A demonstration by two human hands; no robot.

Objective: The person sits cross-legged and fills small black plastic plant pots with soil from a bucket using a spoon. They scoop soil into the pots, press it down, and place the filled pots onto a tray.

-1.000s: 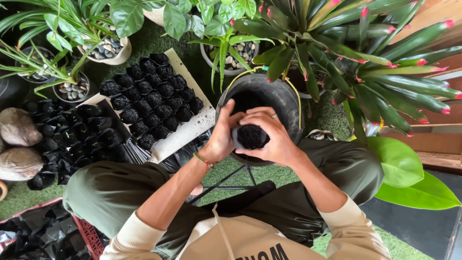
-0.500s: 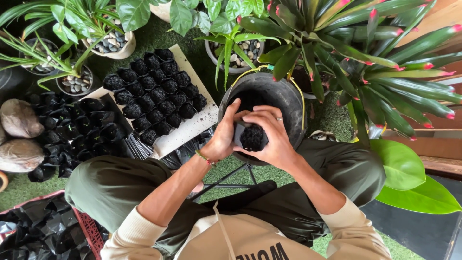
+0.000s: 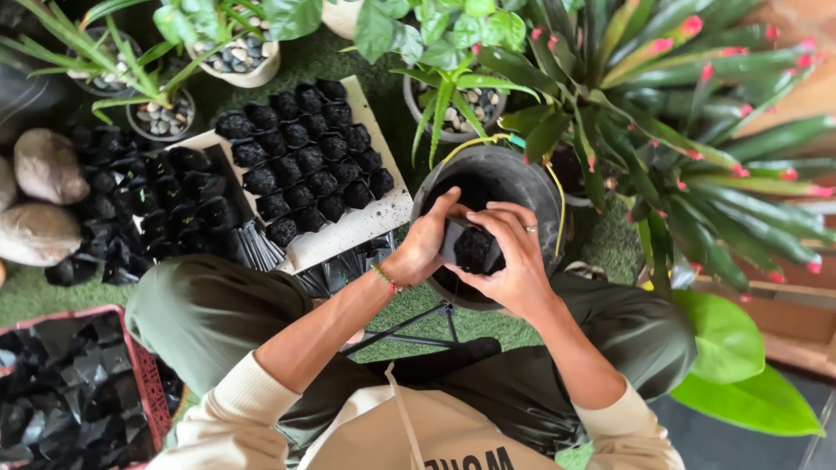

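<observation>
Both hands grip one small black soil-filled bag (image 3: 475, 248) | left hand (image 3: 424, 248) wraps its left side, right hand (image 3: 514, 261) cups right side, fingers closed | bag upright, mouth up, directly over black bucket (image 3: 531, 187) | filled bags on tray (image 3: 348, 231) to the left

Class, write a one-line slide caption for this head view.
Both hands, left hand and right hand, hold a soil-filled black bag over a bucket.
</observation>
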